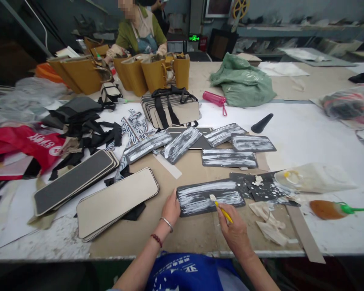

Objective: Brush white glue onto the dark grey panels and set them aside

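Note:
A dark rectangular panel (197,199) streaked with white glue lies before me on brown board. My left hand (171,207) grips its left end. In my right hand (234,231) is a yellow-handled brush (226,214), its whitened tip on the panel's face. Several more glue-streaked panels (229,158) are spread out behind this one. To the right lies a black sheet (261,189) spattered with white, beside a translucent bag (317,178). Left of my left hand is a stack of beige-faced panels (118,202).
A stack of dark-faced panels (75,182) lies at left, near black scraps (79,129). Farther back stand a strapped panel bundle (185,111), mustard bags (153,72) and a green sack (245,83). An orange bottle (327,209) lies at right. Another person (142,34) is across the table.

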`<action>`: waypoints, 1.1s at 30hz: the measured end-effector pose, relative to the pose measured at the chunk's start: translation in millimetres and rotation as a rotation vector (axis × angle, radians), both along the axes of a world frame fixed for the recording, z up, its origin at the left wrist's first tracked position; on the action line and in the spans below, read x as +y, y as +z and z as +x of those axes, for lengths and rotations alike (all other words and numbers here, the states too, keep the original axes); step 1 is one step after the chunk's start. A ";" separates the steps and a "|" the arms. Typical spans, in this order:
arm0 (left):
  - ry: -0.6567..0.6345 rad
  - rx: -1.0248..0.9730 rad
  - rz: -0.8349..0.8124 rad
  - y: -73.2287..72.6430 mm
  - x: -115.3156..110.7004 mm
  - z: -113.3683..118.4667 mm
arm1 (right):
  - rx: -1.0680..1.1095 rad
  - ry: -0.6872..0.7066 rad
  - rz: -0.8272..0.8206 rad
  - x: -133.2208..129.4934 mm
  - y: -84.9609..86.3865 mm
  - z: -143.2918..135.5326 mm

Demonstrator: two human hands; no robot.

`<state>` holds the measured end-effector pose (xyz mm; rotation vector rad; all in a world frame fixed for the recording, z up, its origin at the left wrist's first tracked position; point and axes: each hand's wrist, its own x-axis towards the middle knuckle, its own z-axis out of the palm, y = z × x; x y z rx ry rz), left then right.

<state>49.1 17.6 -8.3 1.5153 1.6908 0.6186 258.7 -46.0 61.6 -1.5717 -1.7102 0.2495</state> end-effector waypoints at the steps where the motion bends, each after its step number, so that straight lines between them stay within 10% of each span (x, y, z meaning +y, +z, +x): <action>1: -0.010 -0.006 -0.016 1.2 2.7 -0.6 | 0.000 -0.001 0.000 -0.6 -0.7 -0.8; 21: 0.154 -0.347 -0.170 38.5 -7.3 10.9 | 0.146 -0.054 -0.048 -6.5 2.0 -4.7; 33: 0.084 -0.255 -0.319 23.0 -11.8 3.1 | 0.269 -0.536 -0.245 22.3 -16.3 103.7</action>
